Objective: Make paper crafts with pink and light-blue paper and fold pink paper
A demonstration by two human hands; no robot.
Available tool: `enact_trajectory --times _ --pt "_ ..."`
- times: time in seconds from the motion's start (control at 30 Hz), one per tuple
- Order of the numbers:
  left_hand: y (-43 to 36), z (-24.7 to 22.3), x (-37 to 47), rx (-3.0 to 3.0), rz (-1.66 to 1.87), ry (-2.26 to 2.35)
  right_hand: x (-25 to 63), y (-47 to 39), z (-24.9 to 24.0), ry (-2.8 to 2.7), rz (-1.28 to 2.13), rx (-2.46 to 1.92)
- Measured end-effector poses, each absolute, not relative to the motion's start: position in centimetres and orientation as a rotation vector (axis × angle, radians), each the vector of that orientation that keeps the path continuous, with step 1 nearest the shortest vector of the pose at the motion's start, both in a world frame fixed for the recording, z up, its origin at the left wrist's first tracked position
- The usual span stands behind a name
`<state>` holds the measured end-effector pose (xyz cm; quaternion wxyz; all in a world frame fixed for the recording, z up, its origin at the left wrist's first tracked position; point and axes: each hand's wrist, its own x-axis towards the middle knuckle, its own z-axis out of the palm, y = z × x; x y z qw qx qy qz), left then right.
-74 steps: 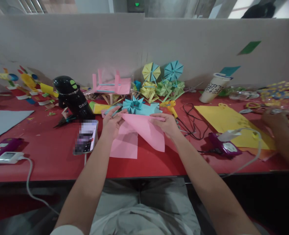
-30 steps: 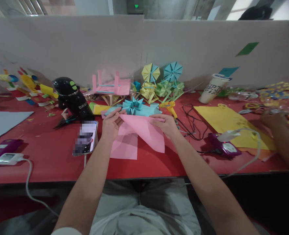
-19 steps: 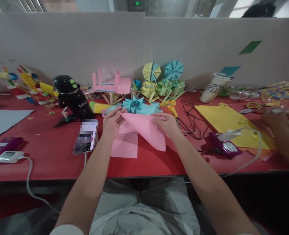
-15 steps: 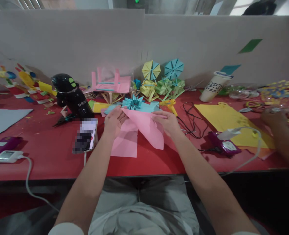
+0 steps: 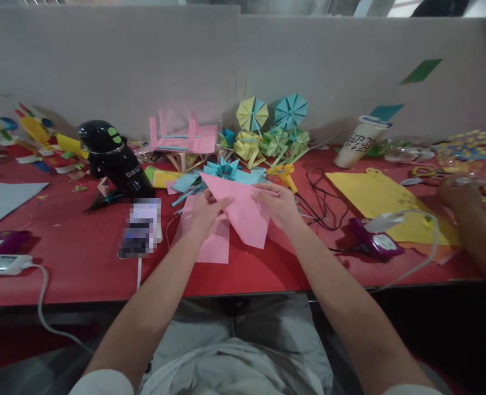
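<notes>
A partly folded sheet of pink paper (image 5: pixel 245 216) is held up over the red table between both hands. My left hand (image 5: pixel 207 211) pinches its left edge, thumb on the near face. At the upper right edge, my right hand (image 5: pixel 278 203) is closed on the same sheet. Below and to the left, another pink sheet (image 5: pixel 216 247) lies flat on the table, partly covered by my left hand. Just behind the held paper sit a blue folded paper star (image 5: pixel 222 167) and blue paper pieces (image 5: pixel 187 180).
A black bottle (image 5: pixel 115 164) and a phone (image 5: pixel 140 227) stand left. Behind are a pink paper table (image 5: pixel 204 140) and folded umbrellas (image 5: pixel 291 111). To the right lie a yellow glue gun (image 5: pixel 283 173), yellow sheet (image 5: pixel 350 192), cup (image 5: pixel 360 144), and another person's hand (image 5: pixel 459 200).
My left hand has moved right and down along the pink paper, from its upper left corner to its left edge. The sheet is now turned more toward me; its left corner stands free.
</notes>
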<state>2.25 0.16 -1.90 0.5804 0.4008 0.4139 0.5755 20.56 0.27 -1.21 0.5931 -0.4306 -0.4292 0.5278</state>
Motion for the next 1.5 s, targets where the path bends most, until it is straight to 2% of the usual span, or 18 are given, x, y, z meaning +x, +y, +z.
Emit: enact_trajectory --times 0.27,0.97,1.5 --pt "0.4 -1.9 1.8 0.973 1.394 1.010 20.5 0.5 -1.7 -1.084 1.152 -1.061" --pt "0.6 -2.4 1.2 1.019 1.358 1.008 21.1 0.4 -1.5 -1.159 1.266 -1.055" --pt "1.6 -2.9 1.5 1.106 1.391 1.000 21.6 0.7 -1.5 -1.329 1.114 -1.080"
